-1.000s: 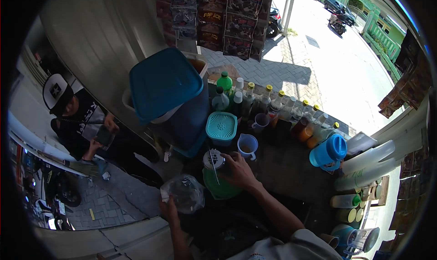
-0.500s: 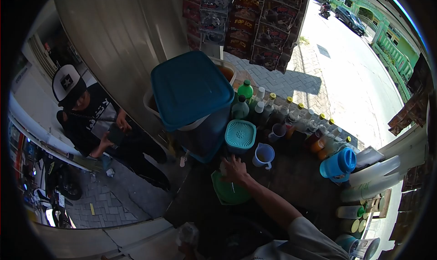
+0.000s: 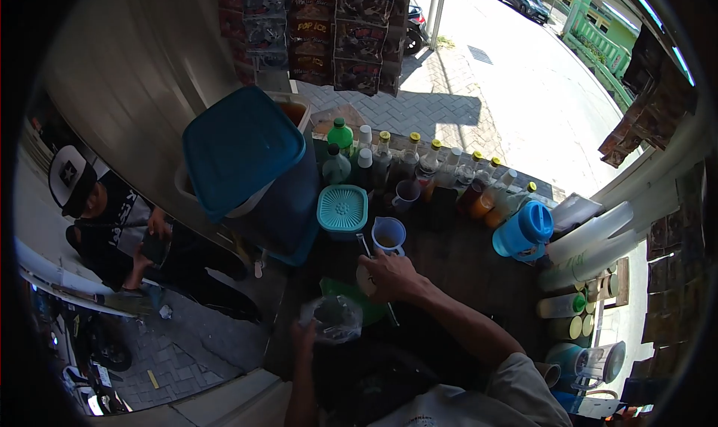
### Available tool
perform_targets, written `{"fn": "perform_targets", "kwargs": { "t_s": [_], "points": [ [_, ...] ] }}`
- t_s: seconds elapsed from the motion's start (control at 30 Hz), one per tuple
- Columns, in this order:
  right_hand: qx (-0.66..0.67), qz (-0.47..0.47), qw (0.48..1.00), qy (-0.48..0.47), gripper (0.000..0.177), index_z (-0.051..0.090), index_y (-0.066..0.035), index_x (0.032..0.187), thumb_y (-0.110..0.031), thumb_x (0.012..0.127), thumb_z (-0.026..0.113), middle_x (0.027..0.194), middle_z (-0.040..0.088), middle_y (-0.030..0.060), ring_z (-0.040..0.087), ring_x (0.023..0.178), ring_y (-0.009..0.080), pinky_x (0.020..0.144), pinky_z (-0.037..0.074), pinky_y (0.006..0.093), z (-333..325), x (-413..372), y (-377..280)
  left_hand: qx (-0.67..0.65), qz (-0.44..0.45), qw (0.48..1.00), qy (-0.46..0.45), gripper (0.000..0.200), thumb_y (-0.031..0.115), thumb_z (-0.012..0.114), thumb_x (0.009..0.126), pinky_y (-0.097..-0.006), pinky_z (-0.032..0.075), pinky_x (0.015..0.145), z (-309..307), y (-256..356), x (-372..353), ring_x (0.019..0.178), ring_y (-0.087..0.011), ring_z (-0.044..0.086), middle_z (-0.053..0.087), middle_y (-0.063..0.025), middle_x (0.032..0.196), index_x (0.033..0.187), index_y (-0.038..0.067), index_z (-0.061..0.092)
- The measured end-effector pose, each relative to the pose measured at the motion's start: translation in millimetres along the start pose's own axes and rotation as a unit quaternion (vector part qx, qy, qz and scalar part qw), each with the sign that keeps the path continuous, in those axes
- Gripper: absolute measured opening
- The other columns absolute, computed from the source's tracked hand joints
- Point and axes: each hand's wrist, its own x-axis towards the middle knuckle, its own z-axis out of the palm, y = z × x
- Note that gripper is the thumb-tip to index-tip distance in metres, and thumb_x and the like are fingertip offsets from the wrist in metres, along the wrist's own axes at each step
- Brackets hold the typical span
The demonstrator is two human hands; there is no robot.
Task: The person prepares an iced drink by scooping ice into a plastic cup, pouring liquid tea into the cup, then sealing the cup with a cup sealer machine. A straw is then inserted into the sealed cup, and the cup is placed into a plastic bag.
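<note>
My left hand (image 3: 304,339) is closed on a clear plastic bag (image 3: 334,318), which puffs out in front of the green tray-like thing (image 3: 336,289). The fingers of my right hand (image 3: 395,276) are closed around a pale rounded thing (image 3: 365,280) whose kind I cannot make out. A thin, pale straw-like stick (image 3: 364,246) slants past the same fingers. Just beyond them stands a light purple measuring jug (image 3: 389,234) with some liquid inside. A turquoise lidded container (image 3: 342,207) is to the jug's left.
A large bin with a blue lid (image 3: 243,154) stands at the left, with a person (image 3: 123,225) beyond it holding a dark object. Several bottles (image 3: 407,161) line the counter's far edge. A blue pitcher (image 3: 523,232) is at the right. Drink sachets (image 3: 310,31) hang above.
The view has swung right. My left hand has risen into view with the plastic bag beside the green tray-like thing. My right hand has lifted off it, with the stick now showing.
</note>
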Motion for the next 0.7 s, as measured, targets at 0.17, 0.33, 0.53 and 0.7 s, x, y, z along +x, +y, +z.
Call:
{"fn": "perform_targets", "kwargs": {
  "t_s": [0.17,0.33,0.53,0.7],
  "points": [
    [0.003,0.013,0.998,0.056,0.070,0.048,-0.011,0.119,-0.025,0.057,0.076,0.102,0.053,0.0195,0.061,0.088,0.0384,0.070,0.052,0.0447,-42.4,-55.3,15.0,-0.092,0.077,0.982,-0.143,0.035,0.015,0.061,0.085,-0.0325,0.048,0.077,97.7,14.6,18.6,0.089,-0.0182,0.060,0.063,-0.0112,0.101,0.115,-0.001,0.055],
    [0.058,0.096,0.991,0.077,0.070,0.046,-0.014,0.123,-0.036,0.063,0.074,0.104,0.052,0.0193,0.060,0.092,0.0369,0.076,0.049,0.0452,-40.1,-74.2,44.0,-0.096,0.095,0.968,-0.212,0.038,0.013,0.059,0.087,-0.0321,0.048,0.080,186.3,43.2,16.0,0.093,-0.0168,0.059,0.060,-0.0096,0.107,0.121,0.000,0.050],
    [0.082,0.229,0.960,0.135,0.069,0.047,-0.014,0.121,-0.040,0.063,0.074,0.105,0.052,0.0192,0.058,0.095,0.0391,0.078,0.050,0.0469,36.9,-56.4,98.9,-0.138,0.171,0.936,-0.274,0.033,0.013,0.057,0.089,-0.0305,0.049,0.078,245.6,35.8,14.4,0.092,-0.0149,0.059,0.060,-0.0077,0.106,0.120,0.002,0.050],
    [0.104,0.265,0.948,0.144,0.072,0.046,-0.015,0.121,-0.041,0.061,0.076,0.106,0.051,0.0193,0.058,0.095,0.0408,0.079,0.050,0.0478,72.0,-49.5,124.4,-0.075,0.146,0.950,-0.265,0.027,0.013,0.064,0.082,-0.0314,0.050,0.071,263.8,43.7,16.9,0.081,-0.0163,0.063,0.064,-0.0095,0.094,0.106,0.001,0.058]
  ]
}}
